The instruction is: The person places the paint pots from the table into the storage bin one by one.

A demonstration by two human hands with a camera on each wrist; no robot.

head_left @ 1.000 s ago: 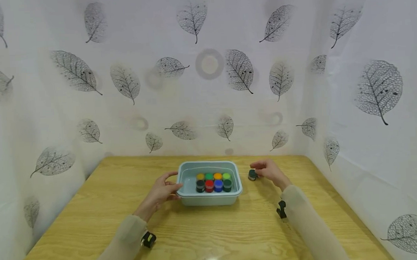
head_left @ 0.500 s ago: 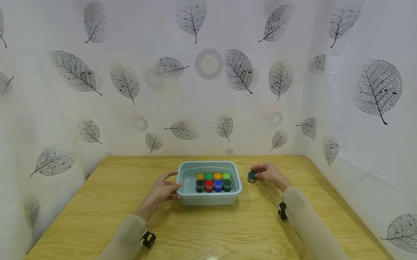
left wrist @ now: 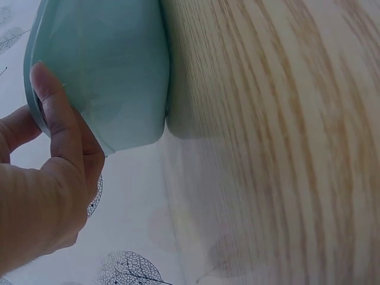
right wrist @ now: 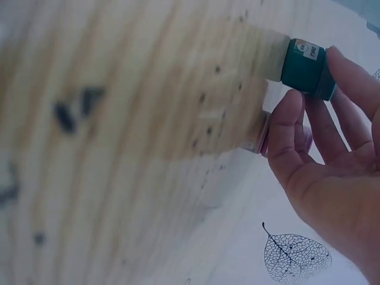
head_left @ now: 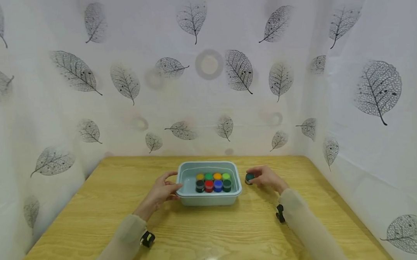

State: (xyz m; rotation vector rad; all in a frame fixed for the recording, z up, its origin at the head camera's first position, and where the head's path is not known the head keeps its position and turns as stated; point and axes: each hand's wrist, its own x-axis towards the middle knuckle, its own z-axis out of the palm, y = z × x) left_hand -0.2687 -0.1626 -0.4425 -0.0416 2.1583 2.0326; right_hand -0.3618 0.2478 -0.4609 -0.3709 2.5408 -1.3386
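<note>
My left hand grips the left rim of a pale blue plastic bin, seen from the side as a bin wall in the left wrist view. Several small paint jars stand in it in two rows, among them a red jar, a blue jar and a black jar. To the bin's right, my right hand holds a teal paint jar by thumb and fingers. That teal jar appears upright on the table, its label visible in the right wrist view.
A second jar, pinkish, is partly hidden behind my right fingers in the right wrist view. The wooden table lies under everything. Leaf-printed white curtains hang behind and at both sides.
My right hand and the teal jar have shifted slightly left, towards the bin, and the fingers have come further round the jar. The left hand and bin have stayed put.
</note>
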